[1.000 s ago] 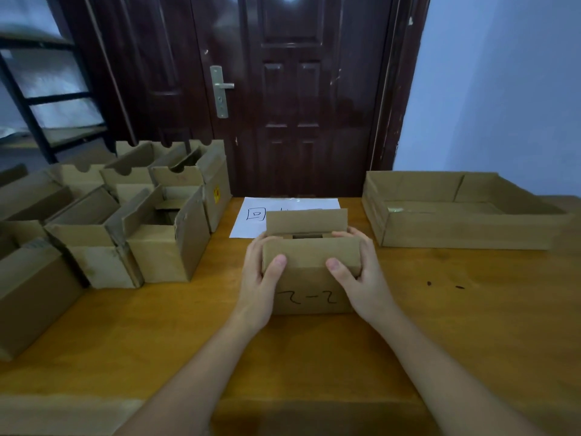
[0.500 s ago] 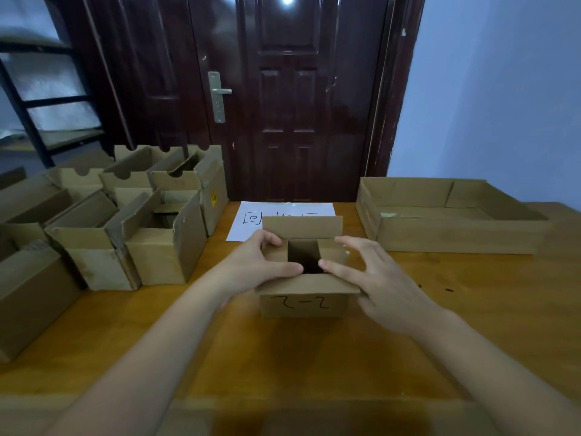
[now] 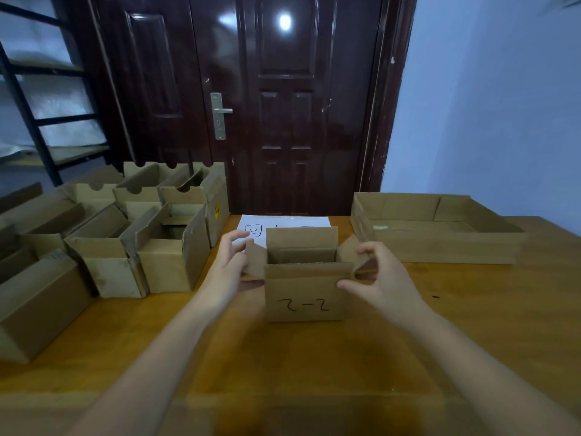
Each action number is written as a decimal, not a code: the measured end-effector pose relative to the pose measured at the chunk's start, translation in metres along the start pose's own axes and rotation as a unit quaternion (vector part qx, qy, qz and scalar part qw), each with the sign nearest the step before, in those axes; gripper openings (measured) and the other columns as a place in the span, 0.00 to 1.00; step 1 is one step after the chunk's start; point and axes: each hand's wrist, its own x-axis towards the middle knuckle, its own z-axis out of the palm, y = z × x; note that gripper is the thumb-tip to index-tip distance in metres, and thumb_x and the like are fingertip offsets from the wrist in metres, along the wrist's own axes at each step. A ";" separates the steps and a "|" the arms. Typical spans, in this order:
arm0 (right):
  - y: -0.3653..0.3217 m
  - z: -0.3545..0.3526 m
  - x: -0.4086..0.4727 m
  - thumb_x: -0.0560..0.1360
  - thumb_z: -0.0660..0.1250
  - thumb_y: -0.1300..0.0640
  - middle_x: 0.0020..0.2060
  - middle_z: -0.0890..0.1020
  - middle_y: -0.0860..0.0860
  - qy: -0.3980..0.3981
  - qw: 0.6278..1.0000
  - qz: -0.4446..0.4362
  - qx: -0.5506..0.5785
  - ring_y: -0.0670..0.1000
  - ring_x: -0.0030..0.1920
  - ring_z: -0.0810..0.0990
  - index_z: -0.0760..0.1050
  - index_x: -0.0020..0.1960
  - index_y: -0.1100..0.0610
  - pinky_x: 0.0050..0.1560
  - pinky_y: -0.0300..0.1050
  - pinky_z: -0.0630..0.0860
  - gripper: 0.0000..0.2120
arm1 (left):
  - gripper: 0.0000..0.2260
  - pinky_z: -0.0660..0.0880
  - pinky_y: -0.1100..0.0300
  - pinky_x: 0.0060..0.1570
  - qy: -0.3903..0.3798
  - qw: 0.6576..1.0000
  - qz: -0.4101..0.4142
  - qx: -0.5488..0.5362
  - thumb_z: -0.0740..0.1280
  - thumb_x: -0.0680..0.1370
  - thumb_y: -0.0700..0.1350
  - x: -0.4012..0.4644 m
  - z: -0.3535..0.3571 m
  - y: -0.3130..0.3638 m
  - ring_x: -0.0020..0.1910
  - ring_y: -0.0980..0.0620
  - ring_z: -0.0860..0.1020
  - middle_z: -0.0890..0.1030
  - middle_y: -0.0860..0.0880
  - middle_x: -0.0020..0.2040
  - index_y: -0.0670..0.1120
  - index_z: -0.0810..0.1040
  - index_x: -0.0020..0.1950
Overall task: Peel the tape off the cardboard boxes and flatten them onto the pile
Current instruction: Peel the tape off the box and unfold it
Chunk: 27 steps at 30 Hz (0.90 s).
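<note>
at frame centre on the surface (image 3: 220, 357) stands the small box (image 3: 303, 297) marked "2-2", its top now open and interior dark. left hand (image 3: 228, 269) grip holds the left flap; right hand (image 3: 382, 278) grip pinches the right flap. half a second ago both flaps lay nearly closed. open boxes (image 3: 163, 247) crowd the left; a shallow tray (image 3: 440, 247) sits upper right.

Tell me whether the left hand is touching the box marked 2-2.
Touching. The head view shows the left hand gripping the box's left side flap, with its fingers curled round the flap's edge.
</note>
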 end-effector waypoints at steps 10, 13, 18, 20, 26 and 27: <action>0.015 0.036 -0.032 0.74 0.76 0.57 0.63 0.78 0.40 -0.070 0.971 0.145 0.176 0.41 0.67 0.75 0.58 0.70 0.39 0.70 0.42 0.72 0.35 | 0.31 0.76 0.65 0.55 -0.105 0.992 -0.020 0.061 0.70 0.80 0.48 -0.028 0.011 -0.039 0.65 0.58 0.75 0.71 0.60 0.69 0.65 0.58 0.76; 0.012 0.026 -0.033 0.72 0.78 0.56 0.66 0.74 0.38 -0.083 0.979 0.122 0.143 0.39 0.67 0.72 0.53 0.77 0.38 0.71 0.44 0.71 0.46 | 0.32 0.80 0.62 0.55 -0.067 0.996 -0.005 0.050 0.71 0.79 0.41 -0.028 0.014 -0.028 0.62 0.59 0.78 0.74 0.59 0.67 0.62 0.60 0.75; -0.002 -0.002 -0.027 0.69 0.80 0.48 0.70 0.64 0.36 -0.041 0.998 0.036 0.017 0.40 0.69 0.68 0.51 0.79 0.36 0.69 0.43 0.71 0.50 | 0.28 0.83 0.54 0.52 -0.016 0.999 0.024 0.040 0.73 0.75 0.51 -0.021 0.005 0.008 0.59 0.54 0.82 0.82 0.54 0.62 0.59 0.68 0.74; -0.006 -0.013 -0.023 0.67 0.78 0.38 0.73 0.59 0.35 -0.042 0.999 0.010 0.027 0.43 0.71 0.65 0.52 0.79 0.37 0.70 0.47 0.70 0.50 | 0.26 0.84 0.50 0.51 0.002 0.997 0.038 0.071 0.71 0.75 0.57 -0.020 0.002 0.025 0.54 0.53 0.84 0.85 0.52 0.56 0.57 0.71 0.73; -0.036 -0.027 -0.005 0.66 0.70 0.31 0.68 0.75 0.43 -0.045 0.986 0.035 0.156 0.40 0.64 0.76 0.64 0.72 0.46 0.63 0.43 0.76 0.40 | 0.22 0.69 0.52 0.62 -0.008 0.984 -0.005 0.180 0.57 0.75 0.75 -0.023 -0.002 0.071 0.52 0.60 0.72 0.70 0.57 0.56 0.63 0.75 0.57; -0.041 -0.028 0.000 0.67 0.70 0.33 0.64 0.78 0.47 -0.030 0.975 0.062 0.213 0.42 0.60 0.79 0.67 0.70 0.49 0.58 0.42 0.78 0.37 | 0.16 0.65 0.53 0.63 -0.022 0.983 -0.019 0.182 0.56 0.76 0.73 -0.025 -0.001 0.077 0.53 0.59 0.71 0.66 0.58 0.56 0.65 0.73 0.53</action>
